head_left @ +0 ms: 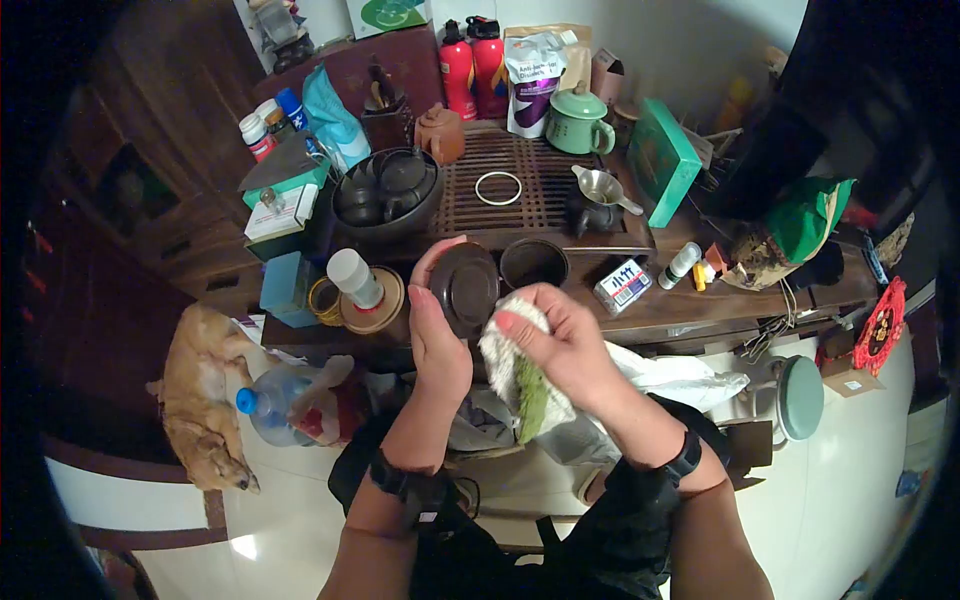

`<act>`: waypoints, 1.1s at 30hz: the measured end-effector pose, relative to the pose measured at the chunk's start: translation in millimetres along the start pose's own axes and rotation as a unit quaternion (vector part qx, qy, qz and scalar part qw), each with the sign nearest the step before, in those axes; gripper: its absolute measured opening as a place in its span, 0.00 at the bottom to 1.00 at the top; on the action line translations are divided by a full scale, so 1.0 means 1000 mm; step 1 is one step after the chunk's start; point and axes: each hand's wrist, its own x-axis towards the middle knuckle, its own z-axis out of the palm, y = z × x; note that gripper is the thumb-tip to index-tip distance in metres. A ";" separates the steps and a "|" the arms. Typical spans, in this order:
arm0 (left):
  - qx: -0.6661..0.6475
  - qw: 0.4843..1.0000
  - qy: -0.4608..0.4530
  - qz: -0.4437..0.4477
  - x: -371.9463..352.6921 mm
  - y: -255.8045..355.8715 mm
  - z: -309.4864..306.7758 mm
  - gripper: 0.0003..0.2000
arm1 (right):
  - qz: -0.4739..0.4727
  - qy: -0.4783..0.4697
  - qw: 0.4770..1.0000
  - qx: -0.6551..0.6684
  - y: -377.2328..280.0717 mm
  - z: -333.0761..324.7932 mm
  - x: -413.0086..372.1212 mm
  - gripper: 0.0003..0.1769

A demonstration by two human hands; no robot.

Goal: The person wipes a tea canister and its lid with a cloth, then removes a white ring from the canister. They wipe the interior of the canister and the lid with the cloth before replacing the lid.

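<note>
My left hand (440,335) is wrapped around the left side of a dark brown round piece of teaware (467,287), which shows a smooth face with a ring in its middle. In my right hand (565,345) is a bunched white and green cloth (530,385), pinched between thumb and fingers close to the teaware's lower right edge. Just behind, on the table's front part, stands an open dark round cup (535,265). A white-capped jar (354,278) on a round wooden disc (373,310) is left of my left hand.
A slatted tea tray (460,190) carries a white ring (498,188), a strainer (600,187) and a green lidded mug (580,118). A dark bowl of teapots (388,195) stands left. A dog (203,395) lies on the floor near a water jug (275,405). A stool (800,398) is right.
</note>
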 end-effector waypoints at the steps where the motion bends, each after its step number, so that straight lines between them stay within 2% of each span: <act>1: -0.023 1.000 -0.004 -0.011 0.001 -0.002 0.000 0.33 | 0.007 -0.019 1.000 0.002 -0.001 0.003 -0.002 0.12; 3: -0.069 0.997 -0.012 -0.032 0.002 -0.006 -0.001 0.33 | 0.000 -0.049 0.999 -0.004 -0.015 0.006 -0.007 0.12; 4: -0.152 0.985 -0.043 -0.067 0.000 -0.005 -0.001 0.31 | -0.015 -0.056 0.998 -0.013 -0.025 0.005 -0.009 0.12; 5: -0.160 0.983 -0.046 -0.077 0.000 -0.002 0.000 0.31 | -0.030 -0.063 0.997 -0.021 -0.031 0.002 -0.010 0.12; 6: -0.167 0.981 -0.049 -0.087 -0.001 0.002 0.002 0.31 | -0.096 -0.026 0.991 -0.091 -0.033 -0.005 -0.004 0.15; 7: -0.175 0.978 -0.052 -0.098 -0.001 0.005 0.003 0.31 | -0.050 0.021 0.998 -0.005 -0.042 -0.007 -0.006 0.15; 9: -0.146 0.983 -0.070 -0.086 -0.003 0.005 0.003 0.31 | -0.174 0.096 0.954 -0.224 -0.051 -0.015 -0.001 0.15; 10: -0.119 0.987 -0.073 -0.075 -0.006 0.005 0.006 0.31 | -0.295 0.098 0.900 -0.306 -0.053 -0.014 0.004 0.17; 13: -0.040 0.994 -0.089 -0.055 -0.013 0.001 0.013 0.31 | -0.326 0.108 0.843 -0.414 -0.043 -0.006 0.001 0.19; 15: 0.001 0.993 -0.103 -0.053 -0.014 -0.007 0.013 0.31 | -0.357 0.062 0.837 -0.411 -0.044 -0.005 0.001 0.19; 16: -0.021 0.992 -0.087 -0.085 -0.015 -0.007 0.014 0.30 | -0.372 0.038 0.832 -0.410 -0.046 -0.005 0.001 0.19; 19: -0.081 0.980 -0.131 -0.124 -0.009 0.005 0.007 0.30 | -0.346 -0.146 0.852 -0.365 -0.056 -0.019 0.002 0.19; 20: -0.051 0.983 -0.117 -0.135 -0.008 0.010 0.008 0.30 | -0.349 -0.182 0.843 -0.366 -0.059 -0.023 0.004 0.18; 23: -0.024 0.982 -0.139 -0.122 -0.009 0.004 0.005 0.30 | -0.293 -0.147 0.823 -0.463 -0.068 -0.034 -0.002 0.17; 24: 0.001 0.986 -0.133 -0.104 -0.010 0.004 0.008 0.30 | -0.312 -0.093 0.808 -0.491 -0.068 -0.031 -0.004 0.16; 27: -0.055 0.983 -0.115 -0.134 -0.014 0.004 0.017 0.30 | -0.384 0.030 0.769 -0.510 -0.055 -0.016 -0.001 0.16; 28: -0.061 0.982 -0.114 -0.140 -0.014 0.005 0.018 0.30 | -0.409 0.008 0.770 -0.490 -0.058 -0.011 -0.002 0.17; 31: -0.031 0.982 -0.128 -0.133 -0.011 0.009 0.011 0.31 | -0.369 -0.131 0.827 -0.404 -0.059 -0.019 -0.001 0.18; 33: 0.015 0.984 -0.129 -0.120 -0.010 0.002 0.005 0.31 | -0.298 -0.154 0.829 -0.448 -0.061 -0.028 -0.001 0.19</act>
